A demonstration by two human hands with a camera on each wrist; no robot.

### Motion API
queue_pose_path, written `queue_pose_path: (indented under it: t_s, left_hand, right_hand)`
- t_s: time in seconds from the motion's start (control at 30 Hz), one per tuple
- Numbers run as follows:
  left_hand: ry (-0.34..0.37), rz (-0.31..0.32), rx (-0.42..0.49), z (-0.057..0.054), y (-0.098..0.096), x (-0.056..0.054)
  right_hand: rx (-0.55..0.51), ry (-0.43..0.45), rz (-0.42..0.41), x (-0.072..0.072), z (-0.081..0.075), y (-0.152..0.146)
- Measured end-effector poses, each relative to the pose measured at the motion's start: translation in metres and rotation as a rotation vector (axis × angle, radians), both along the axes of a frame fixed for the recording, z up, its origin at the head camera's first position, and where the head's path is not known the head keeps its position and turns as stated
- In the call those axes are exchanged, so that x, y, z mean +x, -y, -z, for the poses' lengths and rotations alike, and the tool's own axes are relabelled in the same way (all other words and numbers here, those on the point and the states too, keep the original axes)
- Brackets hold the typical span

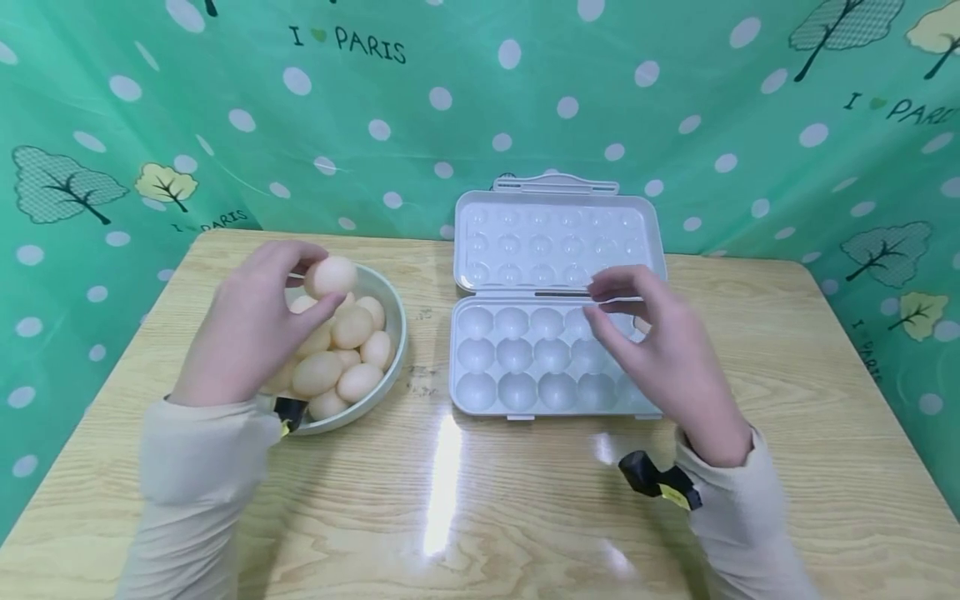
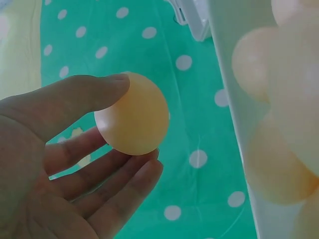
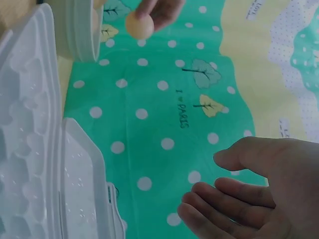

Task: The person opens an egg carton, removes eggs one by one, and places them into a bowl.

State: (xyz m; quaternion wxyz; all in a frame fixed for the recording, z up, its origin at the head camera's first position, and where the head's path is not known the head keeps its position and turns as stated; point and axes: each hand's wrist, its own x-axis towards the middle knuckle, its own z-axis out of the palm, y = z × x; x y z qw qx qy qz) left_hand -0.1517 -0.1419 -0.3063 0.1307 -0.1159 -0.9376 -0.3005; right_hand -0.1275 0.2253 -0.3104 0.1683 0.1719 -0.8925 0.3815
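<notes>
My left hand (image 1: 258, 321) pinches an egg (image 1: 332, 277) between thumb and fingers, above the bowl. In the left wrist view the same egg (image 2: 134, 117) shows whole, with the thumb on one side and fingertips on the other. Beneath that hand, the pale round bowl (image 1: 397, 333) holds several cream-coloured eggs (image 1: 317, 372), partly hidden by the hand. My right hand (image 1: 660, 342) hovers over the right part of the opened egg box (image 1: 555, 408), covering some cups. Its thumb and fingers stand apart with nothing between them, as the right wrist view (image 3: 239, 194) confirms.
The egg box's lid (image 1: 558, 237) is folded back towards the green dotted cloth (image 1: 465, 125) behind the table. The visible cups (image 1: 514, 354) hold no eggs. Wood-grain tabletop (image 1: 360, 517) lies in front of the bowl and box, with a bright reflection on it.
</notes>
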Motion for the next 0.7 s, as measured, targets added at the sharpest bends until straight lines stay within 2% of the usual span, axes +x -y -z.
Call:
queue_pose_path:
  t_s: [0.27,0.47,0.6,0.7]
  left_hand:
    - [0.062,-0.011,-0.045,0.003,0.009,-0.004]
    - [0.166,-0.018,-0.097,0.010,0.015,-0.010]
    - [0.234,-0.024,-0.130,0.015,0.021,-0.016]
    - [0.256,-0.024,-0.136,0.019,0.023,-0.020]
  right_hand:
    - [-0.016,0.004,0.079,0.000,-0.009,-0.015]
    - [0.021,0.043,0.116,-0.003,-0.008,-0.018]
    - [0.045,0.093,0.141,-0.006,-0.006,-0.024]
    - [0.069,0.158,0.171,-0.010,-0.004,-0.031]
